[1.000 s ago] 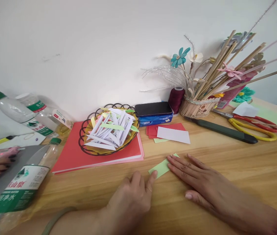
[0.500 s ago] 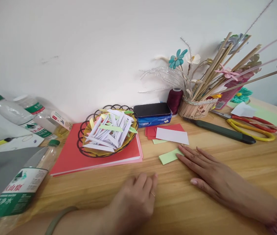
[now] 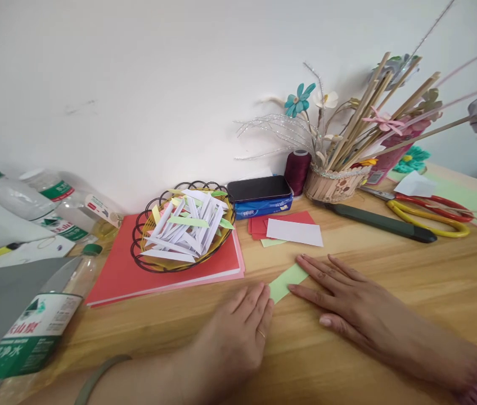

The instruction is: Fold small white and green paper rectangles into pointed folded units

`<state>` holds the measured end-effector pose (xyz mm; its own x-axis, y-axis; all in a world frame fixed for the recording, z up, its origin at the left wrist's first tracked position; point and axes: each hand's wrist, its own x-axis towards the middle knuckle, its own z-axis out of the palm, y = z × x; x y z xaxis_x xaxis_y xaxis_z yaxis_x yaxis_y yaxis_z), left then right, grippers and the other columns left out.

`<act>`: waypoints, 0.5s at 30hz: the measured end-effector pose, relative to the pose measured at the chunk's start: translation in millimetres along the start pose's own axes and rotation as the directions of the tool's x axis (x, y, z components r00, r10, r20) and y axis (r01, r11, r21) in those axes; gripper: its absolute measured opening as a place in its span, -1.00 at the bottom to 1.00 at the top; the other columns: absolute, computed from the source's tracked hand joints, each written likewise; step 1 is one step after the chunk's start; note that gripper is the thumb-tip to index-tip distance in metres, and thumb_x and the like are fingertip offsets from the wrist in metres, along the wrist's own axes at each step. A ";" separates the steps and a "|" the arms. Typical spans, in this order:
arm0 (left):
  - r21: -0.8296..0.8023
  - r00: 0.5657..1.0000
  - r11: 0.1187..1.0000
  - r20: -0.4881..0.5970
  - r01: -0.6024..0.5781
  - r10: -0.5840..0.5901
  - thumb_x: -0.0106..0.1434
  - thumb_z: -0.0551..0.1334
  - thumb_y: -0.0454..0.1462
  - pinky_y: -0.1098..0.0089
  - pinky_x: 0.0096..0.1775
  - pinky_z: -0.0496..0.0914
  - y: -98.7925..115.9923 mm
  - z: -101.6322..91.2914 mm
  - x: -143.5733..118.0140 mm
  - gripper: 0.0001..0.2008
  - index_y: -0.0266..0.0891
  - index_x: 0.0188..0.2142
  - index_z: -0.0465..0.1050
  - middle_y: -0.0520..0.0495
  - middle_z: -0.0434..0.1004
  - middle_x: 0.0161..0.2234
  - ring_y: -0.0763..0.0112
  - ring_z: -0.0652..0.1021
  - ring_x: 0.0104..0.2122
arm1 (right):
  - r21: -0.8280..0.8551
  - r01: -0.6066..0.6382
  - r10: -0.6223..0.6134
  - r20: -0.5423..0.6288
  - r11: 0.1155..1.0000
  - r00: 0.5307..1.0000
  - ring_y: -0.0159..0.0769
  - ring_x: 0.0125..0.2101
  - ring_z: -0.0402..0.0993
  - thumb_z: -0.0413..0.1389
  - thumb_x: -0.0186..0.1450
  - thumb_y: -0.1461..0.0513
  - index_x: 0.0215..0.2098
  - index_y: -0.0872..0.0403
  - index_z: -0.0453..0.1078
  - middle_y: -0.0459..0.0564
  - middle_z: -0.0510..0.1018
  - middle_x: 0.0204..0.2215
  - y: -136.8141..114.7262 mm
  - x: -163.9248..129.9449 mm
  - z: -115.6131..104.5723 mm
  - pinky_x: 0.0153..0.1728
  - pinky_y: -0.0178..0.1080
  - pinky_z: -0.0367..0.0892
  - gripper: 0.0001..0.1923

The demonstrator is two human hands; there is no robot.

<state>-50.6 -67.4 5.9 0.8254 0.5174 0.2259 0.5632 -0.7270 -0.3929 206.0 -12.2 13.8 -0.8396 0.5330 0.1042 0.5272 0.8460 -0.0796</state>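
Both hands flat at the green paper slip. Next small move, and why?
Probably press down and run the right hand fingers along the green slip to crease it. The slip lies flat on the wooden table, right fingers resting on its far end, left hand fingertips touching its near end. With both ends pinned and neither hand gripping anything, a flattening stroke looks likelier than a lift.

Soft, even daylight fills the scene, bright on the white wall (image 3: 137,73) and seemingly coming from the right. Shadows are faint and diffuse, a pale one lying behind the water bottles (image 3: 31,197) against the wall. A mild sheen shows on the wooden table (image 3: 411,281). The wide lens bends and stretches things at the edges. The near bottle (image 3: 27,332) at the lower left is soft and smeared, while the centre stays fairly sharp.
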 end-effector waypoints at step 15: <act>0.057 0.999 0.998 -0.020 -0.035 0.037 0.29 0.01 -0.35 0.12 0.04 0.15 -0.6 -6.7 1.6 -0.67 -0.51 -0.05 0.39 -0.34 0.47 -0.05 0.10 0.46 -0.02 | -0.211 -0.001 -0.048 -0.223 0.977 0.974 -0.14 0.21 0.02 -0.09 0.35 0.10 0.29 0.22 -0.14 0.19 0.14 0.21 -13.5 4.4 -2.3 0.15 0.06 0.03 -0.35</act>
<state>-49.4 -69.1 12.4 0.8461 0.4811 0.2296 0.5305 -0.7178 -0.4509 195.5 -21.3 17.6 -0.8135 0.4813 0.3264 0.5433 0.8292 0.1313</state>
